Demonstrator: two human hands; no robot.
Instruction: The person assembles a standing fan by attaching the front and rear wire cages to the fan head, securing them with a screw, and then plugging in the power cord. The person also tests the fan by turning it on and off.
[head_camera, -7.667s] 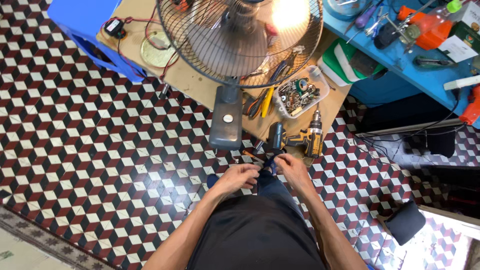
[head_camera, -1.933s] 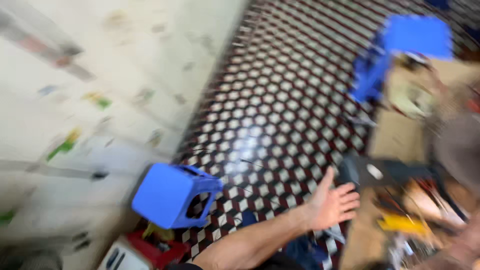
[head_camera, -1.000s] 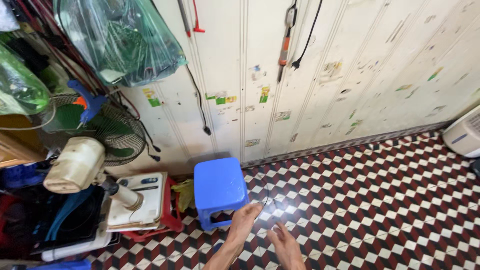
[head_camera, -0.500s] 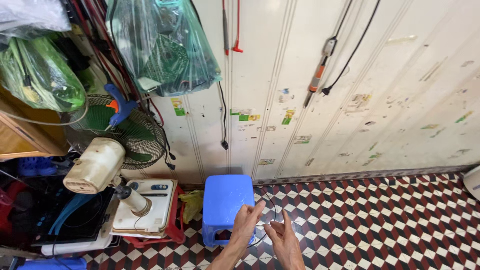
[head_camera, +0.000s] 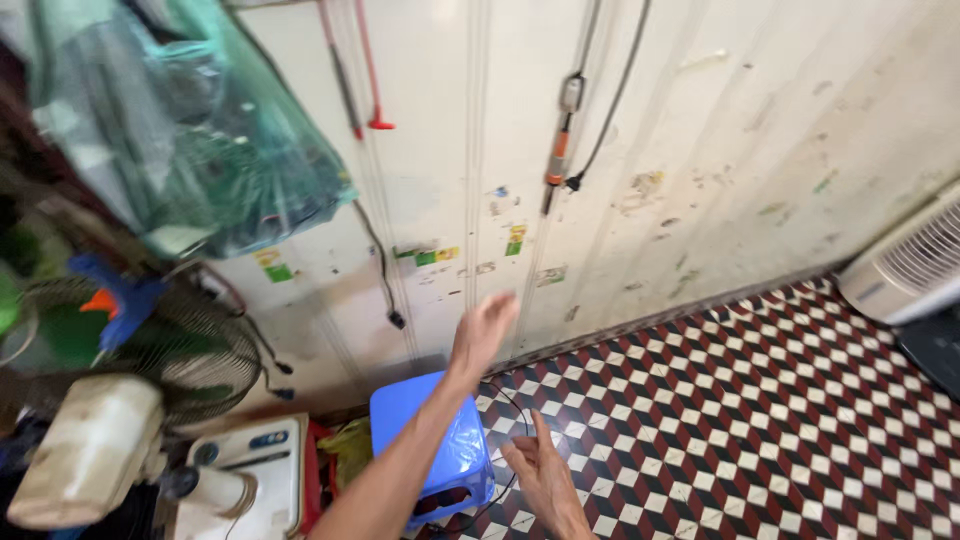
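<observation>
We have our left hand (head_camera: 482, 335) raised in front of the pale panelled wall (head_camera: 700, 150), fingers held loosely together and pointing up, nothing gripped in them. Our right hand (head_camera: 545, 475) sits lower, over the checkered tile floor (head_camera: 760, 400), palm turned up and fingers gently spread, also gripping nothing that we can make out. A thin black cord (head_camera: 518, 410) loops from just beside the left wrist down toward the right fingers; whether it touches either hand we cannot tell, as it is too fine to follow. It curves along the edge of the blue plastic stool (head_camera: 435, 450), which stands under our left forearm, close to the wall. To handle this well, we judge that the cord wants a light, steady pull with the hands kept apart so the loop does not snag on the stool's corner. Left of the stool stand a white appliance (head_camera: 250, 470) and a fan with a wire guard (head_camera: 190, 350); a green plastic bag (head_camera: 200, 140) hangs above them.
</observation>
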